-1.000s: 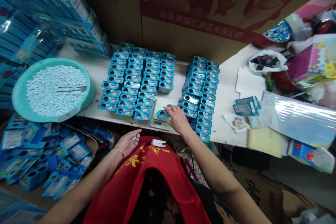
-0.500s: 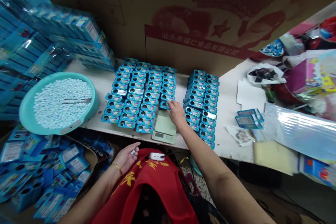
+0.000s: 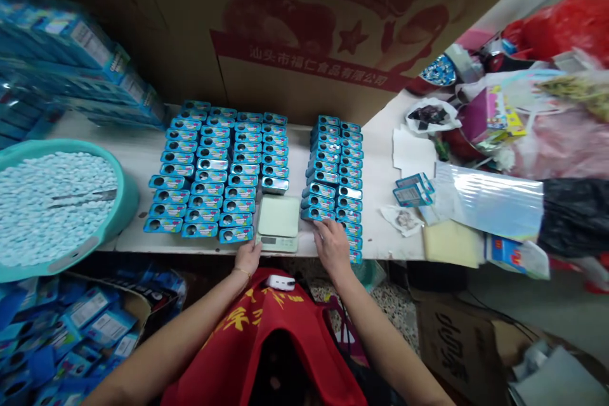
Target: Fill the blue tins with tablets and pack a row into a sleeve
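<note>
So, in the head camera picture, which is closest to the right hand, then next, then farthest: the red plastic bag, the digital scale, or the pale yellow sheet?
From the right hand:
1. Digital scale: just to its left.
2. Pale yellow sheet: to its right.
3. Red plastic bag: far back, right.

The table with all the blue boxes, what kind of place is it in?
Probably a small packing workshop, maybe for sweets. Rows of matching blue boxes stand on the table, a scale sits among them, and a big basin holds lots of small pale pieces.
</note>
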`<state>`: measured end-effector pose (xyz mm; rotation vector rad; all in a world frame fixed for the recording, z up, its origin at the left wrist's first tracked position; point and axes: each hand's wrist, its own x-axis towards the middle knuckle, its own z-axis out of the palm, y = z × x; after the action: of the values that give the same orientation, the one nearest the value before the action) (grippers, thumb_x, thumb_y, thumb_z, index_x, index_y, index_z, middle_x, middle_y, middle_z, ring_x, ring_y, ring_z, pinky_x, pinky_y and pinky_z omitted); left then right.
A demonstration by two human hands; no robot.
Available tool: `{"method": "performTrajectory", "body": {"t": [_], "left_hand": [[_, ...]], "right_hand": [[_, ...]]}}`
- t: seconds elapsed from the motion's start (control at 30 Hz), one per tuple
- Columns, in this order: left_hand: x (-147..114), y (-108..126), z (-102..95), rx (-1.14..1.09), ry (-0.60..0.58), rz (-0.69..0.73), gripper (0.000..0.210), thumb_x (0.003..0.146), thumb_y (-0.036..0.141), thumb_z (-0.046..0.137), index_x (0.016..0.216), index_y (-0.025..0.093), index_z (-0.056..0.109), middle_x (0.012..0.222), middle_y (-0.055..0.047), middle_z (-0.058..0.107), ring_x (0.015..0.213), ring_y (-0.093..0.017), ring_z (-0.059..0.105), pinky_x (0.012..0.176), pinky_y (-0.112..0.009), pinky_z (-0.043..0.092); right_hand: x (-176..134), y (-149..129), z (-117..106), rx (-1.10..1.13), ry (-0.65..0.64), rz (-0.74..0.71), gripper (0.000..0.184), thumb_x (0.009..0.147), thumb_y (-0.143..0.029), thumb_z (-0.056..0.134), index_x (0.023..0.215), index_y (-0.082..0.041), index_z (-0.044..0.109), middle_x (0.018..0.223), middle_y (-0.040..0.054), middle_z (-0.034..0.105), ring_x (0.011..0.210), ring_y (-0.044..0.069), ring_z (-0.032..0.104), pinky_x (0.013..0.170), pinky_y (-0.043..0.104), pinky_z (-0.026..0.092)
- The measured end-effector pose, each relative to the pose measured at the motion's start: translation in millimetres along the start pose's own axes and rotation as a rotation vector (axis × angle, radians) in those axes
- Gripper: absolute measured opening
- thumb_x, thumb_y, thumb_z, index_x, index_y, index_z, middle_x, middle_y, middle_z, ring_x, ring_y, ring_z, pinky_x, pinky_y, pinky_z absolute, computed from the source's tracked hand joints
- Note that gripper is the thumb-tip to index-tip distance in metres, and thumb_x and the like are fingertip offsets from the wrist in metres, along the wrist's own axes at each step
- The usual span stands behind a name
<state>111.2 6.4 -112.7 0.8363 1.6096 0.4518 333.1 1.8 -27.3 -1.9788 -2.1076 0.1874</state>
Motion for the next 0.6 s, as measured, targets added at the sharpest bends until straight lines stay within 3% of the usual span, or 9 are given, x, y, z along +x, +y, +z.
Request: {"method": "performTrajectory", "body": {"t": [0.1,0.23,0.33,0.47,0.6], "left_hand": [[-1,-7,0.2,0.097,0.022,0.043,0.047,0.072,0.038,0.050,0.110,0.011,0.056,0.055,-0.001,0.059,0.057,-0.017,0.055,0.056,-0.026,0.040],[-2,-10,3.4,0.197,0.051,0.098,0.053,0.076,0.042,0.044,0.117,0.009,0.051,0.081,-0.008,0.067,0.080,-0.021,0.060,0.071,-0.028,0.042],[3,-6,8.9,0.262,0.080,0.124,0.054,0.076,0.043,0.045,0.116,0.008,0.052,0.106,-0.015,0.061,0.103,-0.024,0.053,0.084,-0.029,0.037],[9,3,18.7,0.292,0.129,0.103,0.050,0.077,0.041,0.045,0.114,0.008,0.052,0.112,-0.018,0.057,0.109,-0.027,0.049,0.089,-0.034,0.033],[9,9,28.1,0.248,0.166,0.082,0.040,0.077,0.034,0.046,0.109,0.011,0.055,0.113,-0.017,0.057,0.111,-0.026,0.046,0.092,-0.033,0.031]], "right_hand": [[16,10,7,-0.171,-0.096,0.031,0.026,0.081,-0.022,0.047,0.106,-0.022,0.055,0.100,0.0082,0.051,0.087,0.021,0.042,0.071,0.032,0.033],[32,14,6,-0.292,-0.181,0.017,0.016,0.082,-0.020,0.045,0.081,-0.021,0.060,0.089,0.0069,0.051,0.082,0.020,0.040,0.067,0.032,0.028],[19,10,-19,-0.290,-0.164,-0.058,0.017,0.082,-0.021,0.044,0.073,-0.020,0.058,0.087,0.0059,0.051,0.082,0.020,0.039,0.068,0.032,0.026],[-11,10,-60,-0.230,-0.113,-0.086,0.016,0.083,-0.025,0.043,0.075,-0.020,0.056,0.088,0.0050,0.050,0.084,0.019,0.038,0.072,0.032,0.026],[-8,13,-68,-0.183,-0.108,-0.158,0.018,0.084,-0.026,0.042,0.074,-0.019,0.055,0.086,0.0049,0.050,0.080,0.018,0.038,0.069,0.032,0.026]]}}
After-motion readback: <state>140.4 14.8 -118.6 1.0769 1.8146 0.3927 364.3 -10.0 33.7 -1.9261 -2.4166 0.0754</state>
